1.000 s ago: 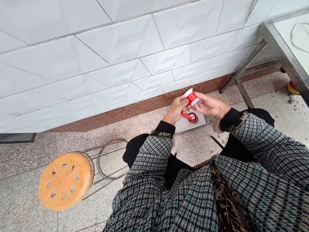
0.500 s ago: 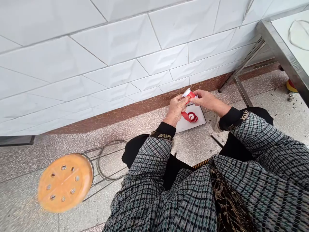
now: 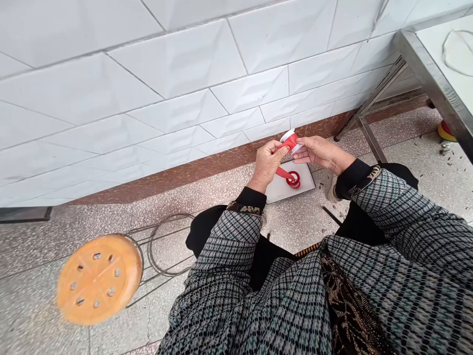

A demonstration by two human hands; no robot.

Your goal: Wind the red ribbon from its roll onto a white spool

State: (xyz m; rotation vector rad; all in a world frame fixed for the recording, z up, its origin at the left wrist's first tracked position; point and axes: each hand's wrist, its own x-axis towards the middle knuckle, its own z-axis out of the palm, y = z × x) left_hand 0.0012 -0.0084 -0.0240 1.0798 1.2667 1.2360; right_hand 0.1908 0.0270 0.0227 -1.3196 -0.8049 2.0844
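Observation:
A small white spool [image 3: 287, 134] wound with red ribbon [image 3: 291, 141] is between my hands, tilted, above the floor. My left hand [image 3: 265, 165] is closed on the ribbon at the spool's left side, thumb pressed on the red band. My right hand [image 3: 321, 152] grips the spool's right end with thumb and forefinger, its other fingers stretched out below. From under my left hand a loose tail of the ribbon hangs down and ends in coils [image 3: 293, 180]. Behind the coils lies a flat white panel with a dark edge [image 3: 275, 192] on the floor.
An orange round stool top [image 3: 98, 281] with metal legs [image 3: 162, 251] lies at the left. White wall tiles [image 3: 185, 113] rise in front. A metal-framed table [image 3: 424, 69] stands at the right, with dark bits scattered on the speckled floor [image 3: 414, 158] beneath.
The spool has turned, showing more of its red band. My right hand's lower fingers have spread out. The ribbon tail and its coils have shifted slightly.

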